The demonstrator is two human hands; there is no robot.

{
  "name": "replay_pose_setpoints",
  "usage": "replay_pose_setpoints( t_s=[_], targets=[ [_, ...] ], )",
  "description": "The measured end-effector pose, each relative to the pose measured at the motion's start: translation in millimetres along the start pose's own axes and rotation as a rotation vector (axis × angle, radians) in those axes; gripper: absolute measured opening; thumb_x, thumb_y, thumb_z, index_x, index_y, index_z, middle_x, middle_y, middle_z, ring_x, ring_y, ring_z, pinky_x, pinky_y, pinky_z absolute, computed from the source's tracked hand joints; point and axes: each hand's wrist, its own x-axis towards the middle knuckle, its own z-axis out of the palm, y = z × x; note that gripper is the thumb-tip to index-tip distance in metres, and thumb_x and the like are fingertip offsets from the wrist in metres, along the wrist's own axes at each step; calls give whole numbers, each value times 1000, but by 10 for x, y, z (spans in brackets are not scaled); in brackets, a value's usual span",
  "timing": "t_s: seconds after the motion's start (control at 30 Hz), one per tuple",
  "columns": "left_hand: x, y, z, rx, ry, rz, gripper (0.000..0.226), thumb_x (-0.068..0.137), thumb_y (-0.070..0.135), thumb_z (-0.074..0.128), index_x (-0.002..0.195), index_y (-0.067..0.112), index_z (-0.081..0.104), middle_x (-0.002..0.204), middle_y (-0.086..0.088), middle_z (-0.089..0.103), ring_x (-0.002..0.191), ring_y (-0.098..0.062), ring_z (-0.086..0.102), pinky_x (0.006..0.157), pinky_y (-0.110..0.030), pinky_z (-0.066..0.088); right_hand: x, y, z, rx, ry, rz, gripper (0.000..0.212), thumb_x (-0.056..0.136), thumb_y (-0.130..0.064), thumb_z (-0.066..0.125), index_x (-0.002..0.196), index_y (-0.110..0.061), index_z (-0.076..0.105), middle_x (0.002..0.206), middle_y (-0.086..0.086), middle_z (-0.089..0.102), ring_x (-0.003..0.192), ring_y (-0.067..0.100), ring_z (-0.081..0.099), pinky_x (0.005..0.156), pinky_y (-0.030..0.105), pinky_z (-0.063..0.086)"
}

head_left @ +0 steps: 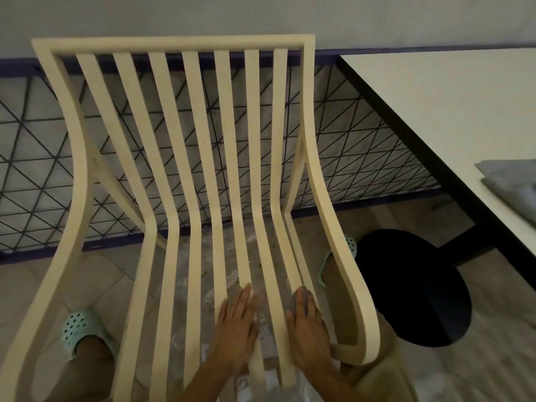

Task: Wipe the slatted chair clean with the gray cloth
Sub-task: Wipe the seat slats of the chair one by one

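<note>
Chair (174,43), cream and slatted, fills the left and middle of the frame, its seat toward the bottom edge and its back rising toward the top.

At the lower centre, the right hand's (307,326) fingers (308,304) lie fairly straight and close together. They press a small bunch of gray cloth (297,298) onto a seat slat just inside the right armrest; only a little of the cloth shows past the fingertips. The left hand (236,326) lies flat beside it with its fingers (243,297) extended across two neighbouring slats, holding nothing and seemingly steadying the seat.

Beneath the seat a crinkled clear plastic sheet (203,285) covers the floor (493,343). Mint clogs (78,326) show at lower left and behind the right armrest. A black round base (414,285) sits to the right under the desk (420,91), and a second folded gray fabric (513,187) rests at the desk's right edge. A wire grid (43,184) leans along the wall behind the chair.

The wiping appears to be under way on the right part of the seat. Faint specks are visible on slats near the seat's bend. The pictures do not show which surfaces are already clean, so the back slats, top rail, armrests and left seat slats probably remain to be done.
</note>
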Motion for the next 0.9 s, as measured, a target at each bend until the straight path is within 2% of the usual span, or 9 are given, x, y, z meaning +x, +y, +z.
replay_pose_setpoints(
  t_s=[0.1,0.17,0.27,0.37,0.5,0.6,0.73,0.9],
  targets=[
    [145,-100,-58,-4,-1,-37,67,86,56,-11,149,34,-14,155,14,-27,144,-8,-24,119,-40,-6,197,-82,-7,-31,-26,3,77,102,-38,35,153,-18,-19,163,10,0,146,27,21,114,39,33],
    [268,-163,-47,7,22,-34,63,91,55,-4,149,32,-11,157,11,-23,146,-10,-19,118,-41,-6,336,-149,-51,-38,-27,11,79,100,-32,42,154,-16,-15,163,12,3,146,29,22,113,39,34],
    [538,-272,-21,34,49,-8,59,100,48,15,152,26,-1,161,6,-12,149,-16,-8,117,-42,-2,634,-240,-93,-32,-10,21,81,99,-24,45,155,-15,-13,160,13,12,138,27,35,103,35,45],
    [746,-314,-34,86,84,-3,62,101,44,23,154,22,1,162,2,-9,149,-21,-5,117,-43,0,960,-347,-146,-13,-9,41,77,99,-20,43,156,-15,-8,157,12,19,131,26,43,95,34,49],
    [787,-270,-22,86,119,-13,62,100,42,24,154,15,8,162,-3,1,149,-26,1,117,-45,5,1455,-544,-218,-55,26,42,78,94,-14,48,155,-6,1,149,16,30,120,30,50,84,35,51],
    [795,-293,35,103,128,-28,62,100,43,22,154,13,14,162,-6,4,149,-28,4,116,-47,11,1889,-682,-243,-90,40,27,75,94,-11,43,155,-4,1,145,17,33,116,31,52,78,36,50],
    [810,-302,49,113,131,-19,61,100,42,19,153,11,18,162,-7,8,149,-29,6,116,-48,15,2243,-745,-261,-93,34,-9,76,94,-7,42,155,-5,-4,147,17,29,119,33,47,80,38,49],
    [794,-291,28,102,124,-25,61,101,42,21,154,13,12,163,-3,4,150,-26,2,117,-46,11,2209,-664,-244,-103,34,-70,76,96,-8,43,155,-9,-3,152,18,23,123,35,46,85,40,49]
  ],
)
